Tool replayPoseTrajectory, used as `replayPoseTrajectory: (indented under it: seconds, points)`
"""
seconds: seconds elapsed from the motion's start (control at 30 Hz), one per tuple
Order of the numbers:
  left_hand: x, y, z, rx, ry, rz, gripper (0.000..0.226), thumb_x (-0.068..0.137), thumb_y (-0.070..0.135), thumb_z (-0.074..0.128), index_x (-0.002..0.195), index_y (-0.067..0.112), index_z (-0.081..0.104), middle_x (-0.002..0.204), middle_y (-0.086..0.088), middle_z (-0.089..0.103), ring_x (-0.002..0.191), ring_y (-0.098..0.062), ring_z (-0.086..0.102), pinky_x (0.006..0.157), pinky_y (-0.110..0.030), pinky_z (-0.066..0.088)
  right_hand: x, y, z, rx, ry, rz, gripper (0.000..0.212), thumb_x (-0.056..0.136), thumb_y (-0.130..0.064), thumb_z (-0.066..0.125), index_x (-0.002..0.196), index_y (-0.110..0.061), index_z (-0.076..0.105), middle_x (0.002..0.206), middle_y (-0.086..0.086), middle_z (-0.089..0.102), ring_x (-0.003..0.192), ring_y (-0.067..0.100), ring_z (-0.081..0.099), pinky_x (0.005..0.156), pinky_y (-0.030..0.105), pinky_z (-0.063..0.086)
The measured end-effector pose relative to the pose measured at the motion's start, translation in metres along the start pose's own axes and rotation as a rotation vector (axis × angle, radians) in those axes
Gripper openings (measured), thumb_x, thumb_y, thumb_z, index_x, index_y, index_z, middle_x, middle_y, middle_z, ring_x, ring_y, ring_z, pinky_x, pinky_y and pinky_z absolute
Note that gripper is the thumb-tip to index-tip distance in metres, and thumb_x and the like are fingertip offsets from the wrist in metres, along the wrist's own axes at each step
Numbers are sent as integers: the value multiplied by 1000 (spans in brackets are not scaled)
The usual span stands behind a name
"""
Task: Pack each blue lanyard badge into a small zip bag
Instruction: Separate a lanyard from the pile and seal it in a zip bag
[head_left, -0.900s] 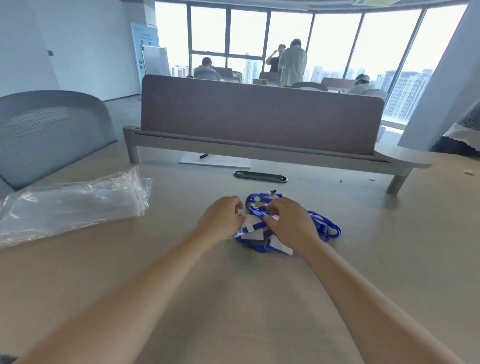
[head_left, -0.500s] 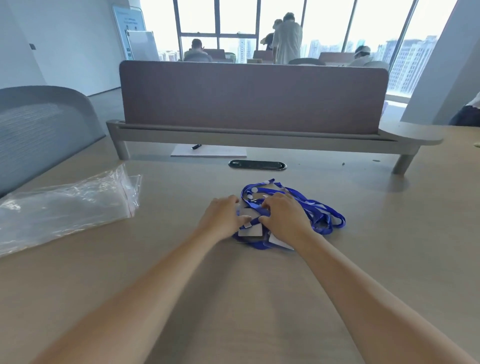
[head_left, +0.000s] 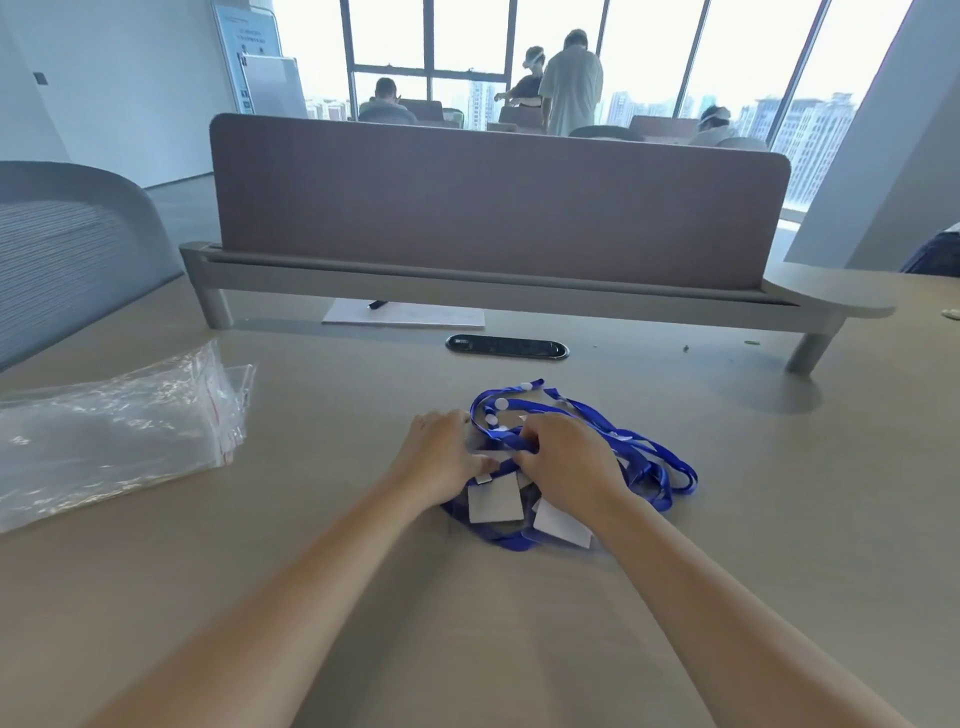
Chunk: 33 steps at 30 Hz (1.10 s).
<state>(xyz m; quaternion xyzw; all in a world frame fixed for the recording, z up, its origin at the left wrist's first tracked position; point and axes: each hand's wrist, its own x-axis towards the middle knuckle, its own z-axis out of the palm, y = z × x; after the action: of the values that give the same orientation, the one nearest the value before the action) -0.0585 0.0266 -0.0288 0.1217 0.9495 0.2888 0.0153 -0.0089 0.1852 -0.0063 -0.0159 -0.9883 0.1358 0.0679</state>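
On the table (head_left: 779, 519), tangled blue lanyard badges (head_left: 496, 500)

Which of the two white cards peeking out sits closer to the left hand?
The squarer card, just below the left hand; the other card pokes out under the right hand.

Left grip (head_left: 442, 457), right grip (head_left: 569, 457), forearms (head_left: 311, 597): all bare.

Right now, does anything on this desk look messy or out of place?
The blue lanyards are one tangled heap, with white cards sticking out askew. A few crumbs lie by the divider's right leg.
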Motion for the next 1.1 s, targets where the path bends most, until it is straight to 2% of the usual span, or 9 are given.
replayPoseTrajectory:
  seconds: [0.07, 0.17, 0.37, 0.57, 0.7, 0.8, 0.87, 1.0, 1.1]
  points:
    - [2, 3, -3, -30, -2, -34, 61, 79, 50, 76, 127, 16, 58, 116, -3, 60, 107, -24, 55, 84, -35, 49, -1, -1, -1, 9, -1, 2, 16, 96, -24, 55, 80, -26, 53, 78, -4, 62, 68, 12, 57, 50, 22, 34]
    - [3, 10, -12, -66, -26, -72, 36, 84, 44, 73, 104, 15, 64, 100, 0, 65, 88, -21, 62, 75, -36, 51, -2, -2, -4, 20, 13, 23, 20, 98, -28, 54, 78, -28, 51, 74, -8, 58, 66, 10, 54, 56, 25, 43]
    - [-8, 23, -29, -105, -3, -29, 24, 97, 38, 57, 86, 18, 49, 82, -2, 60, 69, -16, 50, 60, -29, 39, -6, -4, -17, 42, 91, 94, 11, 99, -27, 51, 90, -23, 55, 81, -5, 61, 66, 9, 54, 52, 23, 39]
    - [-25, 31, -56, -154, 55, 41, 18, 97, 33, 58, 96, 15, 54, 87, 1, 62, 78, -21, 62, 64, -30, 44, -13, -6, -44, 165, 175, 95, 14, 99, -30, 51, 90, -22, 58, 79, -4, 63, 68, 12, 56, 57, 25, 43]
    - [-33, 34, -75, -306, 139, 49, 11, 95, 25, 61, 105, 21, 56, 92, 9, 61, 71, -11, 61, 60, -26, 46, -14, -6, -58, 169, 188, 131, 14, 100, -27, 49, 89, -23, 58, 77, -5, 62, 64, 10, 54, 54, 23, 39]
    - [-40, 33, -83, -408, 194, 57, 13, 94, 22, 61, 106, 21, 63, 101, -1, 69, 81, -20, 66, 72, -37, 55, -14, -7, -61, 176, 199, 171, 13, 99, -25, 48, 94, -24, 61, 83, -6, 65, 67, 8, 56, 60, 24, 49]
    - [-43, 32, -87, -464, 226, 52, 15, 93, 23, 61, 107, 22, 64, 104, 2, 69, 87, -21, 67, 80, -41, 58, -14, -9, -63, 204, 230, 182, 16, 99, -27, 50, 109, -26, 63, 101, -6, 69, 75, 7, 59, 70, 25, 54]
    - [-46, 32, -90, -540, 320, 37, 12, 95, 21, 61, 107, 19, 62, 91, 11, 66, 74, -14, 65, 57, -18, 53, -16, -19, -68, 365, 268, 122, 31, 97, -40, 55, 125, -28, 58, 122, -9, 62, 91, 8, 59, 81, 26, 52]
    - [-47, 33, -94, -612, 367, 26, 11, 94, 23, 63, 104, 17, 62, 90, 8, 68, 72, -15, 65, 54, -20, 53, -17, -29, -69, 437, 227, 52, 40, 93, -51, 56, 127, -30, 56, 122, -13, 62, 103, 8, 59, 89, 31, 55]
